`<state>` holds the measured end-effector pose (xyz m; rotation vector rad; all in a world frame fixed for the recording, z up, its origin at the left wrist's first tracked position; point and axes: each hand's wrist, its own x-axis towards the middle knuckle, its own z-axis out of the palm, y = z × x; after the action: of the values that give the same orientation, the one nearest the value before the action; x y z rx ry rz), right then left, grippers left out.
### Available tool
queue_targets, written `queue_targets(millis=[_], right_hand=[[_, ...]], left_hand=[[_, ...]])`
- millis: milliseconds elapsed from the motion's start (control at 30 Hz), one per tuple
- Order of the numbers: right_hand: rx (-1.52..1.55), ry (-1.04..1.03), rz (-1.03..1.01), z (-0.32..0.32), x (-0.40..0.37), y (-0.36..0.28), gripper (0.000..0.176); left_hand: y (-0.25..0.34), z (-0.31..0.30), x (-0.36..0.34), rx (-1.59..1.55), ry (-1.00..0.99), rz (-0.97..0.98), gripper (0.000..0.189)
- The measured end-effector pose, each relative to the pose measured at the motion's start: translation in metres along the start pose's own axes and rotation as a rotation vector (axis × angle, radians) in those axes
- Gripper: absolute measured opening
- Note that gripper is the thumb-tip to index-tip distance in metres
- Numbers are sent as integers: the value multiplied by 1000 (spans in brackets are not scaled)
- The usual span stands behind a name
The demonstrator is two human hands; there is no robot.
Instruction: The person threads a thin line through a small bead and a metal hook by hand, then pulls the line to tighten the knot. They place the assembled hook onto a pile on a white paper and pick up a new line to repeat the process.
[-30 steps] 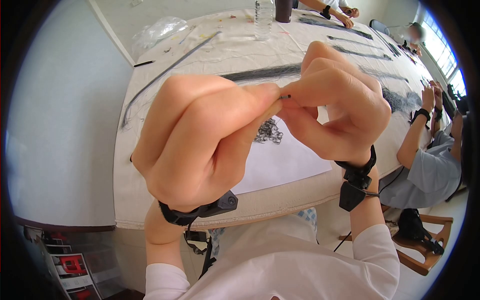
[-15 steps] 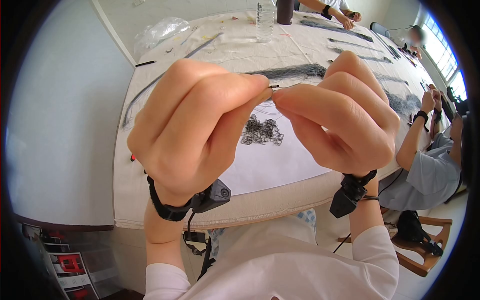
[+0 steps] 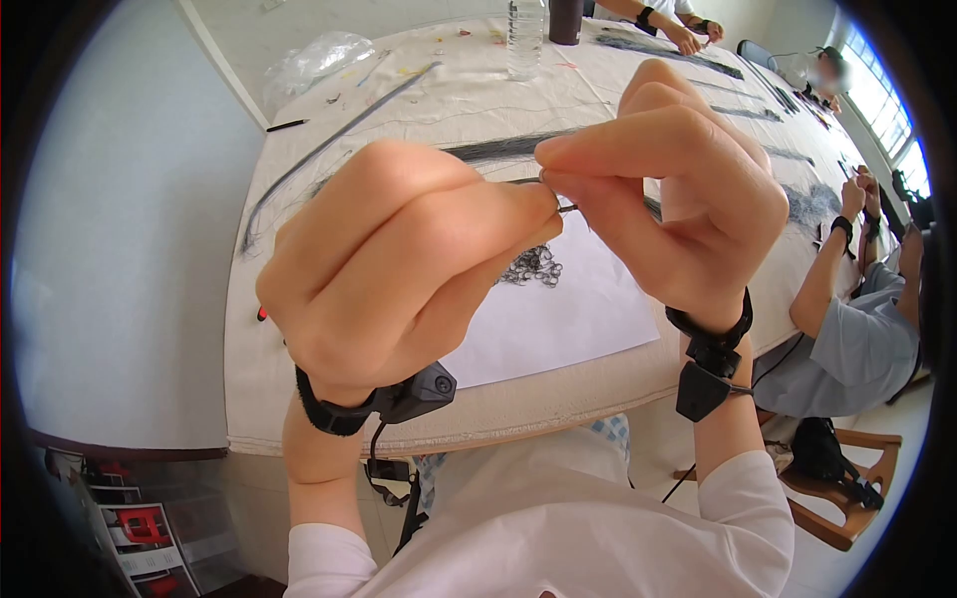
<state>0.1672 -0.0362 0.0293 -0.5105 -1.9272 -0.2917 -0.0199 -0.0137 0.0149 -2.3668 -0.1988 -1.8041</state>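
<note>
My left hand is closed in a pinch, and the dark end of a thin strand sticks out past its fingertips. Touching or nearly touching it, my right hand has its thumb and forefinger pinched together; what lies between them is too small to make out. Beneath the hands, a heap of small dark curled loops rests on a white paper sheet, partly hidden by my left hand. A bundle of long dark fibres lies behind the hands.
The table's pale cloth carries a clear plastic bottle, a dark cylinder, a crumpled plastic bag and a black pen. More fibre bundles lie at right. Other people's hands work at the far and right sides.
My right hand has risen and tilted, its fingertips now above the left ones. My left fingertips have moved slightly right and down, over part of the loop heap.
</note>
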Motion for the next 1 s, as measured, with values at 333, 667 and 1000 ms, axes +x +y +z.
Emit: queue_targets(millis=[333,667,1000], right_hand=[[143,-17,-23,5,-4,4,22],[-97,77,-246,6,-2,-10,30],[-255,81,-371,-2,-3,-10,35]], left_hand=[[8,3,-2,18,100,-80,17],[-1,-2,-2,107,129,13,15],[3,-14,3,214,-39,63,22]])
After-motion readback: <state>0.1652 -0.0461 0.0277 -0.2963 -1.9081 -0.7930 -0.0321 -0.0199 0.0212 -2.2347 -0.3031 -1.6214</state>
